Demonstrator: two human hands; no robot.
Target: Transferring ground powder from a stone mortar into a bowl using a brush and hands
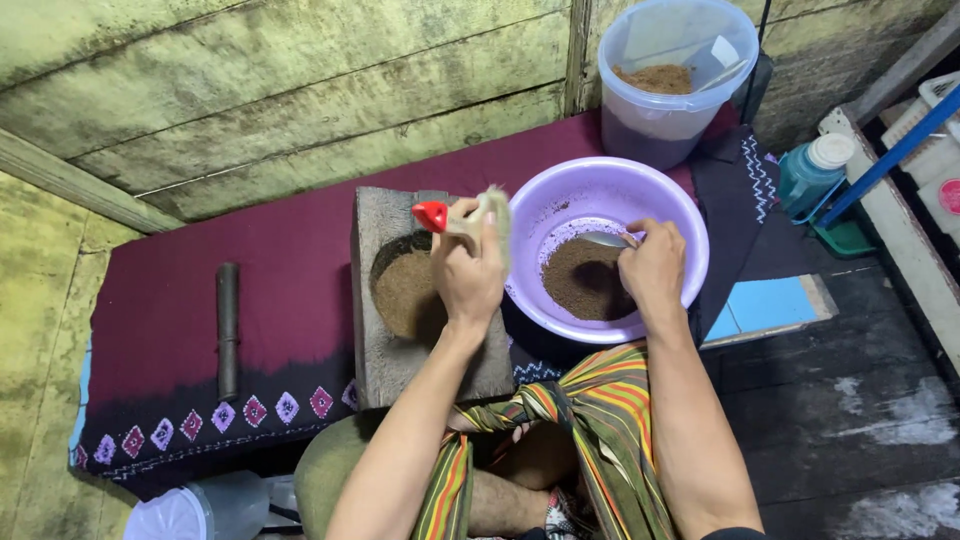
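left hand (468, 272) grips a red-handled brush (470, 218) over the stone mortar (385, 300); right hand (652, 268) holds a metal spoon (605, 239) in the lilac basin (610, 180) of dark brown powder (585, 280).

spoon (606, 239) handle hidden in right fist, brush (492, 214) bristles blurred, white lidded container (190, 512) cut by bottom edge

Soft, even daylight, moderately bright; no glare. Faint shadows under forearms and inside purple basin (600, 200). Centre sharp; brush (492, 215) slightly motion-blurred. Wide-angle bending at edges, plank walls (280, 90) curve.
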